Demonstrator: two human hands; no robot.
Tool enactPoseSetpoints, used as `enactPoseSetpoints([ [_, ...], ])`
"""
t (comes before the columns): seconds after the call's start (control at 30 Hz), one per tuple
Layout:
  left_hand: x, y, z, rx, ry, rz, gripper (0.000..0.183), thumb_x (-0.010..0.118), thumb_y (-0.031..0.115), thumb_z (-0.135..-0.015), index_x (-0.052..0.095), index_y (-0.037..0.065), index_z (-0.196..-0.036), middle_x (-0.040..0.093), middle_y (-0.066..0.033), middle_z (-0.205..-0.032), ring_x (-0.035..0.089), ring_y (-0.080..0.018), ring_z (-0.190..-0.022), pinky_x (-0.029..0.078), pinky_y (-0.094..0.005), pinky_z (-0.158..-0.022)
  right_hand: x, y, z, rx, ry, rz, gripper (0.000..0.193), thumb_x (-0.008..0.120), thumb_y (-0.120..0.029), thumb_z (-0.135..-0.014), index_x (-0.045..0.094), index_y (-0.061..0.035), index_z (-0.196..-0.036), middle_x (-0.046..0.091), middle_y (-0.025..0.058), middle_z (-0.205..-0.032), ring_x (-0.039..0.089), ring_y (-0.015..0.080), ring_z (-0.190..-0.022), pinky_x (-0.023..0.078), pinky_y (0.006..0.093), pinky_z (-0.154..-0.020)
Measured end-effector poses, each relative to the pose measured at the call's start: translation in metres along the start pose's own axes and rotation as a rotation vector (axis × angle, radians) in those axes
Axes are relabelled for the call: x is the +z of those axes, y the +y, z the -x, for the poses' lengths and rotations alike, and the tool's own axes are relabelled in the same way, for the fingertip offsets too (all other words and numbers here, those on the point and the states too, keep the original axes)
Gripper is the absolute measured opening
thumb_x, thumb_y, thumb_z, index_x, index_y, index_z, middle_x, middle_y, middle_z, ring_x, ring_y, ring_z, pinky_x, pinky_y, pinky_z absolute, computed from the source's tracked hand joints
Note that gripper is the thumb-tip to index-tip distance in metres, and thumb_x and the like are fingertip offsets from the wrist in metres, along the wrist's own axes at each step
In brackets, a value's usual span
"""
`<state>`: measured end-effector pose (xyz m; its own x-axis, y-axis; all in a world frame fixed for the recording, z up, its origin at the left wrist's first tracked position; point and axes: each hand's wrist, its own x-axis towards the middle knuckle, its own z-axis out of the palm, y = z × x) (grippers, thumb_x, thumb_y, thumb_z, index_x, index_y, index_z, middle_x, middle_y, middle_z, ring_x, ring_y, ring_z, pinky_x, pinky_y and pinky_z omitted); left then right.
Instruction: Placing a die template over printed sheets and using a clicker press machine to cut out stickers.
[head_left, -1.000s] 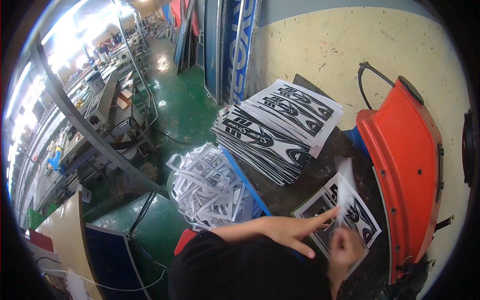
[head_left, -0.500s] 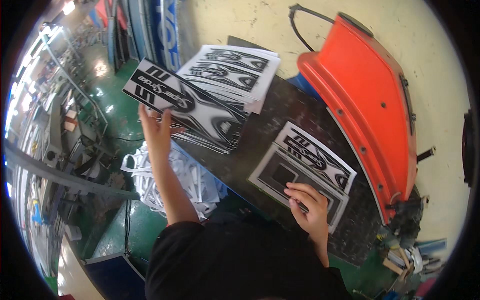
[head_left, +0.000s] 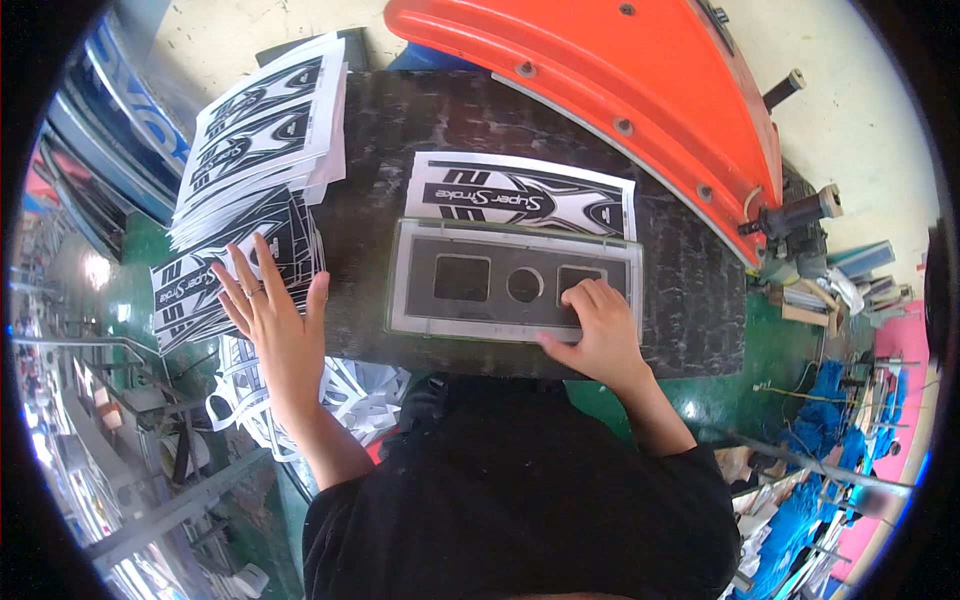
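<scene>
My left hand lies with its fingers spread over a stack of trimmed black-and-white printed pieces at the table's left side. My right hand is on the right end of a flat rectangular template. Its fingertips are bent at the right square opening, and the thumb sits at the near edge. The template has a grey panel with two square openings and a round one between them, inside a pale rim. From under its far edge shows a printed sheet with a black-and-white pattern.
Larger uncut printed sheets are piled at the far left of the dark table. A big orange molded part borders the far right edge. White paper offcuts fill a container below the near left edge.
My left hand has lowered the printed piece it was lifting onto the trimmed stack and spread its fingers. My right hand stays at the template. The view has turned toward the right.
</scene>
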<state>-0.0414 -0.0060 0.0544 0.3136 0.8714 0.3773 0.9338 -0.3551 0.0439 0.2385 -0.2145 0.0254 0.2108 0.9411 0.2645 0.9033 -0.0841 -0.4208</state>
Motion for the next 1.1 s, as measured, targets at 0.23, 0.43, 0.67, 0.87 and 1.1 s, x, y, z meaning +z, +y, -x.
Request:
enactPoseSetpoints([
  [0.23, -0.025, 0.047, -0.027, 0.63, -0.001, 1.024, 0.054, 0.038, 0.044, -0.101, 0.059, 0.001, -0.124, 0.054, -0.0232, -0.135, 0.038, -0.0424, -0.137, 0.021, -0.0555, -0.115, 0.009, 0.003, 0.017, -0.013, 0.175, 0.125, 0.058, 0.086, -0.048, -0.054, 0.061, -0.0059, -0.085, 0.052, 0.0075, -0.079, 0.054, 0.0281, -0.072, 0.045, 0.0379, -0.061],
  [0.43, 0.017, 0.035, -0.067, 0.329, -0.17, 1.98, 0.047, 0.035, 0.036, -0.102, 0.054, 0.0, -0.125, 0.054, -0.0279, -0.131, 0.045, -0.0401, -0.131, 0.029, -0.0525, -0.112, -0.007, 0.01, 0.022, 0.022, 0.444, -0.151, 0.067, 0.093, -0.046, -0.045, 0.065, -0.0033, -0.088, 0.06, 0.0098, -0.082, 0.059, 0.0275, -0.073, 0.048, 0.0358, -0.065],
  [0.67, 0.052, 0.11, -0.024, 0.794, -0.418, 0.544, 0.054, 0.052, 0.05, -0.095, 0.045, 0.028, -0.144, 0.022, -0.0211, -0.157, 0.015, -0.0485, -0.144, 0.013, -0.0588, -0.116, -0.036, 0.024, 0.009, 0.184, 0.745, -0.532, 0.058, 0.091, -0.039, -0.055, 0.064, 0.0007, -0.089, 0.058, 0.0069, -0.081, 0.057, 0.0171, -0.075, 0.045, 0.0294, -0.067],
  [0.87, 0.042, 0.101, 0.017, 0.905, -0.551, 0.463, 0.059, 0.052, 0.054, -0.092, 0.043, 0.033, -0.146, 0.012, -0.0169, -0.161, 0.01, -0.0493, -0.145, 0.009, -0.0619, -0.115, -0.047, 0.035, 0.015, 0.238, 0.693, -0.212, 0.053, 0.093, -0.03, -0.055, 0.064, 0.0027, -0.086, 0.06, 0.0074, -0.08, 0.059, 0.0173, -0.074, 0.046, 0.0295, -0.067],
  [1.1, -0.006, 0.058, 0.009, 1.065, -0.834, 1.033, 0.053, 0.064, 0.031, -0.089, 0.053, 0.003, -0.133, 0.051, -0.0223, -0.137, 0.044, -0.0354, -0.133, 0.037, -0.0489, -0.107, -0.02, 0.024, 0.006, 0.021, 0.452, 0.133, 0.061, 0.09, -0.046, -0.051, 0.064, -0.0057, -0.087, 0.06, 0.0062, -0.083, 0.061, 0.0239, -0.074, 0.051, 0.033, -0.064],
])
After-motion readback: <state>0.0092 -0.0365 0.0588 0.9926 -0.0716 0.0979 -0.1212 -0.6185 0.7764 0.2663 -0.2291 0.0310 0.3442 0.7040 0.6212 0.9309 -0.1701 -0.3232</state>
